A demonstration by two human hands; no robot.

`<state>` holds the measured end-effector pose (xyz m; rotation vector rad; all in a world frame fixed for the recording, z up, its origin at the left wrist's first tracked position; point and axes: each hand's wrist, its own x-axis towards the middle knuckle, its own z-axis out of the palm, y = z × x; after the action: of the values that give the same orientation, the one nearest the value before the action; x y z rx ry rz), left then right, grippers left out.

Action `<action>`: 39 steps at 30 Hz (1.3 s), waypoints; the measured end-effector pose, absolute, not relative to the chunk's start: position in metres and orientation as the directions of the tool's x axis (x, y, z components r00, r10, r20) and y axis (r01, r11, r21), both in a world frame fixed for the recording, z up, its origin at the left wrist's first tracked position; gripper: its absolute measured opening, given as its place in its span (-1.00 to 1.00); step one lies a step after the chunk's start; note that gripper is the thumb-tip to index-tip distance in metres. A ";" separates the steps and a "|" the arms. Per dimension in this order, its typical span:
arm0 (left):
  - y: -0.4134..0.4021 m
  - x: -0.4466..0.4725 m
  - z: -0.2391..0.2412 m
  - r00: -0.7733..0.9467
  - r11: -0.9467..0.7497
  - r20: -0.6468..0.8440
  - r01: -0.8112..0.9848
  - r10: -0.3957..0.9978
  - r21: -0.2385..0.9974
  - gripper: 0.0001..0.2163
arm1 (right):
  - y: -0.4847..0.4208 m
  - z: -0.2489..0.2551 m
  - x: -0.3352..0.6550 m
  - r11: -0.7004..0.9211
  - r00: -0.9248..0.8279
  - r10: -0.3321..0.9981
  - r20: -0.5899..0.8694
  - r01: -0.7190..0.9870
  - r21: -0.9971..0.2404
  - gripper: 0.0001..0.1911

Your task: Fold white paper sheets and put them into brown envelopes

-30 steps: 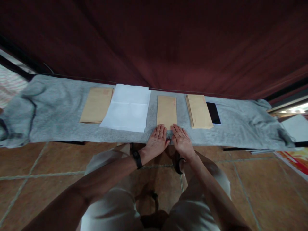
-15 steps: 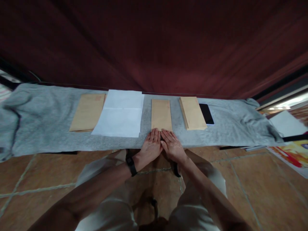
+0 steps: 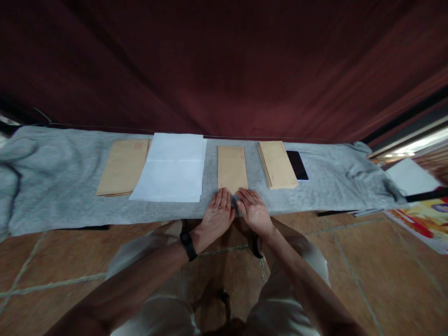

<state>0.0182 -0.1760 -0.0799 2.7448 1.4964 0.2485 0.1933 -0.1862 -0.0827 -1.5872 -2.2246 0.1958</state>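
Observation:
A brown paper envelope [image 3: 232,165] lies flat on the grey cloth in front of me, its near end under my fingers. My left hand [image 3: 218,212] rests with outstretched fingers on the near left corner. On the near right corner lies my right hand [image 3: 255,211], fingers also stretched out flat. A small gap shows between the two hands. To the left is a pile of white paper sheets [image 3: 171,168] with a crease across it. A stack of brown envelopes [image 3: 278,165] sits to the right. Farther left lies another envelope pile [image 3: 122,168].
Grey cloth [image 3: 336,177] covers the long narrow bench. A dark-screened phone [image 3: 298,165] lies partly beneath the right-hand stack. Behind the bench hangs a dark red curtain [image 3: 224,70]. At the far right are a white sheet [image 3: 413,177] and a colourful printed bag or poster [image 3: 427,219].
My hands have drawn slightly apart at the envelope's near end, the right one shifting a little to the right. The whole view has tilted slightly; the piles stay in place.

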 end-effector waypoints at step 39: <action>-0.165 0.015 -0.086 0.567 -0.581 0.141 0.809 0.812 0.091 -0.47 | -0.184 -0.083 0.202 0.218 -0.151 0.959 0.242 0.934 -0.283 -0.61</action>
<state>0.0152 -0.1649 -0.0858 2.7663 1.4306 0.2627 0.2018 -0.1845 -0.0831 -1.7578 -2.1337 0.0928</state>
